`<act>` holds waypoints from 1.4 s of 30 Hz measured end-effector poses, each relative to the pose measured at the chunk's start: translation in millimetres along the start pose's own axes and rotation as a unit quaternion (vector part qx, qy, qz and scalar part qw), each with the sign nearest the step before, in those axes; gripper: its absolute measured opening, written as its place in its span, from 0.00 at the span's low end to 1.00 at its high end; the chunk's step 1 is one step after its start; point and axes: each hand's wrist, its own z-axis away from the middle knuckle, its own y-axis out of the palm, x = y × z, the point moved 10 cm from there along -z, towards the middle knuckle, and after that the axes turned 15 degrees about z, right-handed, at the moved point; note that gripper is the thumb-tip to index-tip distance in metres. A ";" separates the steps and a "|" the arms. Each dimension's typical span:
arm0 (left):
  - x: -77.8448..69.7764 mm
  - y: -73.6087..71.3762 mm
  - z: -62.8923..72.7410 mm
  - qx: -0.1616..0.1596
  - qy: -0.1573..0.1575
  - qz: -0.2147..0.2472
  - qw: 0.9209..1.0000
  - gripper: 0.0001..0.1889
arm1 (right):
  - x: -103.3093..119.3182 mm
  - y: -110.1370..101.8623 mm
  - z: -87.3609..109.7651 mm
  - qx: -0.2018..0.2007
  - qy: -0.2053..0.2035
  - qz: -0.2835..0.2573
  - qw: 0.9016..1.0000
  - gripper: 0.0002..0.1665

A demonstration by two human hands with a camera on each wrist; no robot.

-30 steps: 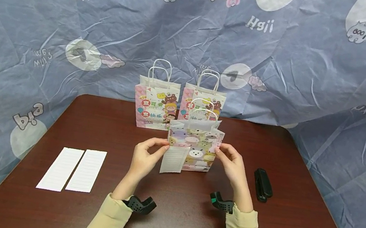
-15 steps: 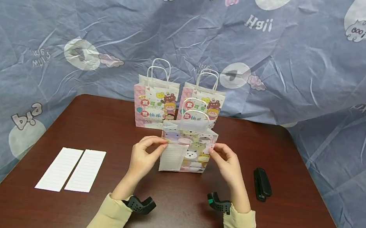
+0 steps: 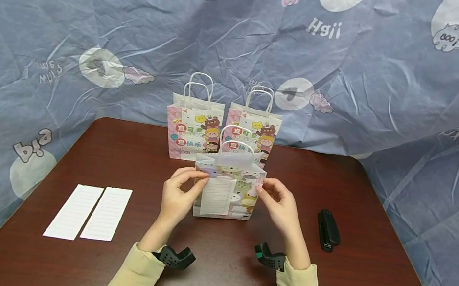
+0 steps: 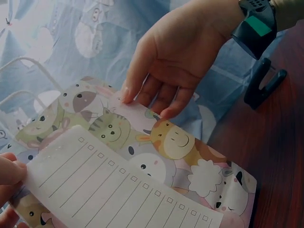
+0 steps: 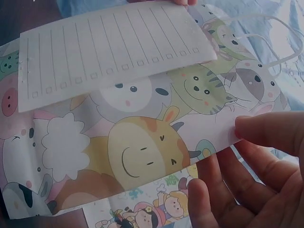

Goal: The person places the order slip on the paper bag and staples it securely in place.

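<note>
A paper gift bag [image 3: 243,199] with cartoon animals and white handles stands upright in the middle of the table. Against its front lies a lined checklist sheet [image 3: 217,198], whose upper left corner my left hand [image 3: 179,195] pinches between thumb and fingers. My right hand [image 3: 280,202] pinches the bag's right side edge. In the right wrist view the thumb of the right hand [image 5: 256,166] presses on the printed front, fingers behind. The left wrist view shows the checklist sheet [image 4: 118,185] lying over the animal print, with a row of small boxes down one side.
Two pink and white gift bags [image 3: 193,132] [image 3: 267,129] stand at the table's back. Two more lined sheets [image 3: 73,211] [image 3: 106,213] lie flat at left. A black stapler [image 3: 328,230] lies at right. A blue printed cloth [image 3: 150,17] hangs behind the table.
The animal gift bag has moved left and slightly toward me with my right hand. The checklist sheet now sits further in on the bag's front. My left hand has shifted only slightly.
</note>
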 end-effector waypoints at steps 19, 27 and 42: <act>-14.7 1.1 0.4 -0.004 0.031 0.006 0.999 0.05 | 27.4 1.8 10.0 -0.022 -0.011 0.028 0.999 0.13; -22.1 1.6 -0.5 -0.001 0.046 0.029 0.999 0.06 | 39.4 0.9 13.6 -0.034 -0.041 0.041 0.998 0.13; -30.7 4.0 -0.1 -0.002 0.078 0.050 0.996 0.06 | 52.3 0.0 20.6 -0.053 -0.073 0.067 0.994 0.14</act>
